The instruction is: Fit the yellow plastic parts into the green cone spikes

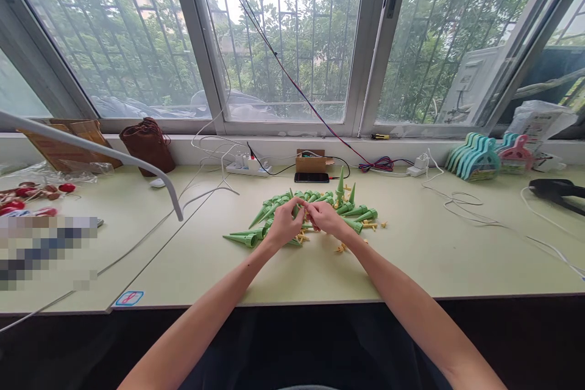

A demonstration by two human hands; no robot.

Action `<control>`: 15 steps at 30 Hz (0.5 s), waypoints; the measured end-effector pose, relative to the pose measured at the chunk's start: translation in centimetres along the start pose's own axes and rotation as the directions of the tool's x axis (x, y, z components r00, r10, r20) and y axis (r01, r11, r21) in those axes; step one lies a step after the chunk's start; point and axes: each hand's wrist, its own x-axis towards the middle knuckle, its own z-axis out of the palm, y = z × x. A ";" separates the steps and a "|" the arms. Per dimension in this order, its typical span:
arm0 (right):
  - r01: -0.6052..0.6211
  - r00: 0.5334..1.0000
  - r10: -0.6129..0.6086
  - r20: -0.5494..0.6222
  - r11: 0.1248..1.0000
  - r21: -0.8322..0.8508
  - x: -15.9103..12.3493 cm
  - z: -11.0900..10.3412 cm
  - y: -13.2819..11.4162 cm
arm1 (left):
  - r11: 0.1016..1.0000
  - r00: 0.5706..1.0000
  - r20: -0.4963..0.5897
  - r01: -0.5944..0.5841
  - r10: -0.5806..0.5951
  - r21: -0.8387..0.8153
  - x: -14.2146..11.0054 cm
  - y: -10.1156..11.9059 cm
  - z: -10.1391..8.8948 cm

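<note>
My left hand point(286, 223) and my right hand point(325, 217) meet at the fingertips above a spread of green plastic spikes point(247, 239). Both are closed in a pinch, and the small piece between the fingers is too hidden to name. The spikes are hollow cones with ribbed collars. One green spike point(340, 187) stands upright behind my right hand, while most others lie on their sides. Small yellow plastic pieces point(340, 248) are scattered among the cones and beside my right wrist.
A phone point(311, 177) leans before a small cardboard box point(311, 163) at the back. A power strip point(249, 169) and cables line the wall. Teal hangers point(475, 156) stand at right, a brown pouch point(147, 145) at left. A grey curved bar point(150, 167) crosses the left foreground.
</note>
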 end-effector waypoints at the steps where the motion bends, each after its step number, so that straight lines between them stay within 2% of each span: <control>1: 0.003 1.000 -0.003 0.003 1.000 0.003 0.0 0.0 0.0 | 1.000 1.000 0.000 0.000 0.000 -0.002 0.0 0.0 0.0; 15: 0.062 0.998 -0.062 -0.003 0.998 0.008 0.4 0.3 0.9 | 0.999 0.999 -0.004 0.040 -0.040 0.004 0.0 0.4 -0.3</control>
